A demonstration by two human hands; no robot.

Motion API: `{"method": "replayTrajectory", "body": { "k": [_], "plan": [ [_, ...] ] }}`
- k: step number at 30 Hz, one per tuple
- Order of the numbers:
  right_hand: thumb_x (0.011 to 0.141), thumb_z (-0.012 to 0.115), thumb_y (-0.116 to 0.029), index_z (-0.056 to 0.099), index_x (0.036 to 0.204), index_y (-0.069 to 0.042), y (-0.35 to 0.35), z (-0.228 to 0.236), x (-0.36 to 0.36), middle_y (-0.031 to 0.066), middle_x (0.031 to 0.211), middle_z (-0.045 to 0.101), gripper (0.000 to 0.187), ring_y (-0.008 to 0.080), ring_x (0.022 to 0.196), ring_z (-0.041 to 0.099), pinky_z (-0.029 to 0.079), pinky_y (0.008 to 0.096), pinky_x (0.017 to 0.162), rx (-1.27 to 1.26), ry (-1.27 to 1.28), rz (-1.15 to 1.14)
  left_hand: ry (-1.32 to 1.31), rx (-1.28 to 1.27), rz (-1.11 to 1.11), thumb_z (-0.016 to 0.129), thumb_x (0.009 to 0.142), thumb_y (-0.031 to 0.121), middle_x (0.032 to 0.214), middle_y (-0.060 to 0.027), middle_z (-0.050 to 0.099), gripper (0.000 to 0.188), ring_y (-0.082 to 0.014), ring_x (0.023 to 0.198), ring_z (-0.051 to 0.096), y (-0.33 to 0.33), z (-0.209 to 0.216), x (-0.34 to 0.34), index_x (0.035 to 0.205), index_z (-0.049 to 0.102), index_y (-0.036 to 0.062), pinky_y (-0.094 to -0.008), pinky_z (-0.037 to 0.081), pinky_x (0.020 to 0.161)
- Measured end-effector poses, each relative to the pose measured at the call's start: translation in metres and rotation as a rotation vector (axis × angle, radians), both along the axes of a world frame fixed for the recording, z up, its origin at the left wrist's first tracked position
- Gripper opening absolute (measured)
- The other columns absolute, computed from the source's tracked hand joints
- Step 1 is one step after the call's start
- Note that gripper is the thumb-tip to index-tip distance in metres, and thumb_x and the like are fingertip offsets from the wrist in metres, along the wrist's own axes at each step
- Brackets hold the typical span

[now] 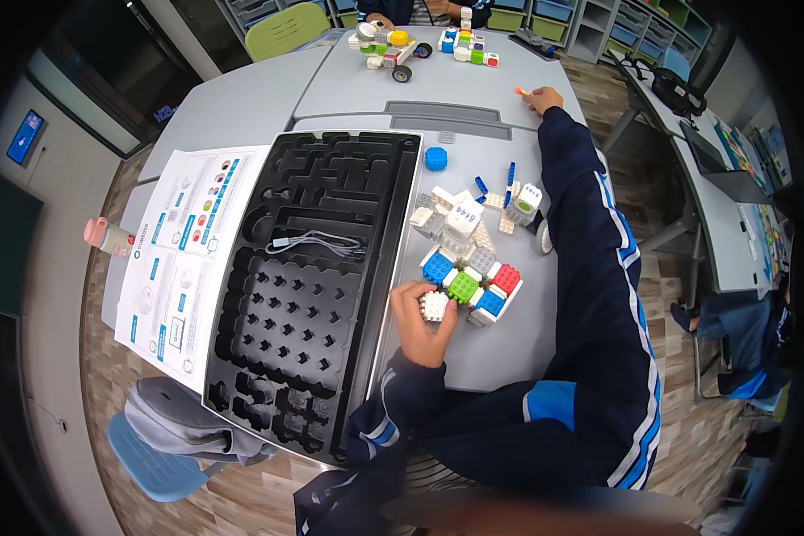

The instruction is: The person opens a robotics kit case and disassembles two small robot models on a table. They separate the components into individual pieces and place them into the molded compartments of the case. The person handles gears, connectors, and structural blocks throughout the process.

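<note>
My left hand (420,332) is closed around a white cube block (434,306), thumb and fingers on either side. That block sits at the near left corner of a cluster of cube blocks: a green one (463,287) in the middle, a red one (506,279), a grey one (481,260) and two blue ones around it. Far forward on the right, my right hand (543,100) pinches a small orange-and-pink piece (522,91) at its fingertips. Just behind the cluster lies a white and grey block assembly (460,219). A white module (528,198) with a wheel stands beside my right sleeve.
Left of the blocks, a black moulded tray (286,308) holds a coiled cable (317,241), with a printed sheet (188,241) alongside. A loose blue block (436,159) lies behind. Across the table, a person sits near a wheeled block car (389,49) and a block model (466,46).
</note>
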State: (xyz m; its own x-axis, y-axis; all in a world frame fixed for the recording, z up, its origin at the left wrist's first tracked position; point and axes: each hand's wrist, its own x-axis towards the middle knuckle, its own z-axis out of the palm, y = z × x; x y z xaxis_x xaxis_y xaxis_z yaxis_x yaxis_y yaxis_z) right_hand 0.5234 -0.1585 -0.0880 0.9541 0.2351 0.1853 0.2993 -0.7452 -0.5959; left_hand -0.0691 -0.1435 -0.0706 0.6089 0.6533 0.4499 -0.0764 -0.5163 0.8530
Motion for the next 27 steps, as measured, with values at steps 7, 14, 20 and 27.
{"method": "replayTrajectory", "body": {
  "k": [7,14,20,27],
  "plan": [
    [0.086,0.072,-0.051,0.075,0.094,-0.004,-0.034,0.067,-0.104,0.0058,0.073,0.073,0.048,0.0157,0.062,0.071,0.056,0.0296,0.062,0.026,0.092,0.468,-0.003,0.059,0.002,0.065,0.09,0.004,0.115,-0.0194,0.051,0.03,-0.0339,0.106,0.052,0.002,0.008,-0.002,0.118,0.054,-0.0013,-0.0418,0.041,0.095],
    [0.082,0.072,-0.055,0.075,0.077,-0.002,-0.055,0.044,-0.214,0.0112,0.065,0.069,0.054,0.0204,0.061,0.068,0.053,0.0322,0.061,-0.33,0.101,0.578,0.038,0.072,0.017,0.058,0.093,0.001,0.117,-0.0196,0.052,0.028,-0.0337,0.108,0.053,-0.003,0.001,-0.003,0.12,0.052,-0.0029,-0.0413,0.041,0.097],
    [0.088,0.069,-0.035,0.07,0.085,-0.001,-0.07,0.051,-0.202,0.0076,0.068,0.065,0.035,0.0141,0.059,0.061,0.046,0.0307,0.056,0.169,-0.008,0.374,0.111,0.196,0.036,0.057,0.09,-0.002,0.122,-0.0227,0.05,0.033,-0.0407,0.114,0.05,0.001,-0.008,-0.007,0.122,0.051,-0.0044,-0.0478,0.039,0.1],
    [0.103,0.059,-0.018,0.059,0.102,-0.003,-0.124,0.13,-0.278,-0.0002,0.071,0.052,0.015,0.0056,0.056,0.045,0.031,0.0215,0.05,1.061,-0.11,0.444,0.203,0.342,0.085,0.055,0.091,0.004,0.135,-0.0279,0.043,0.045,-0.0475,0.134,0.039,-0.003,-0.007,0.004,0.133,0.045,-0.009,-0.0542,0.033,0.111]
  ]
}}
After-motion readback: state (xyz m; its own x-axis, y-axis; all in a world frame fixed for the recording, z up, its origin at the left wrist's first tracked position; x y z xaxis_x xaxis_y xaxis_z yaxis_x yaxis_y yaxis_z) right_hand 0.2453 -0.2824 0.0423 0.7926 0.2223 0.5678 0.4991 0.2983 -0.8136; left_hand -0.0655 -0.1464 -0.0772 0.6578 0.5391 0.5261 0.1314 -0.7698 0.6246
